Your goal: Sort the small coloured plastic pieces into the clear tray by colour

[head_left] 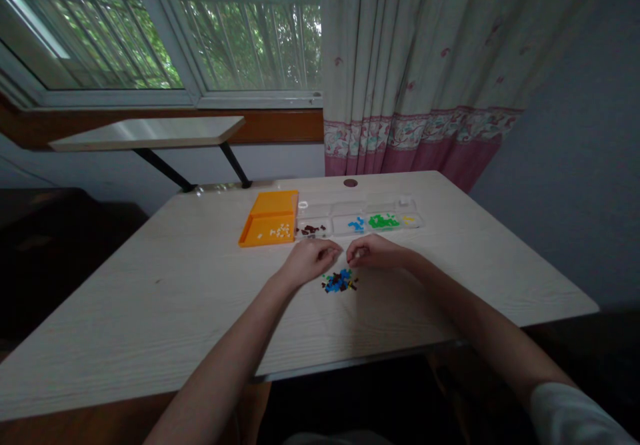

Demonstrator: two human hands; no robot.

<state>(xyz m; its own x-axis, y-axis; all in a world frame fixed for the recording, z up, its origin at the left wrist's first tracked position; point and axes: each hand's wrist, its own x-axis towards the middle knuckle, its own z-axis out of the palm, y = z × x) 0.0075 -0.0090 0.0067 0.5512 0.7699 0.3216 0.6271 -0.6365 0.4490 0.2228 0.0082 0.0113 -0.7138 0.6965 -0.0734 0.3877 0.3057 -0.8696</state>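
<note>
My left hand (314, 258) is held just above the table, fingers curled together in a pinch. Facing it, a short gap away, my right hand (374, 252) also has its fingers closed. Whatever either hand holds is too small to make out. Right below them lies a loose pile of tiny plastic pieces (340, 281), mostly blue and dark brown with some yellow and green. Beyond the hands sits a clear compartment tray (345, 210). Its front sections hold brown pieces (313, 230), blue pieces (357, 224), green pieces (384, 221) and a few yellow pieces (409, 218).
An orange tray (273, 202) adjoins the clear tray's left end, with white pieces (281, 231) in its front part. All of it rests on a pale wooden table (200, 298). A raised shelf (155, 132) stands at the back left. Behind are a window and a curtain (390, 85).
</note>
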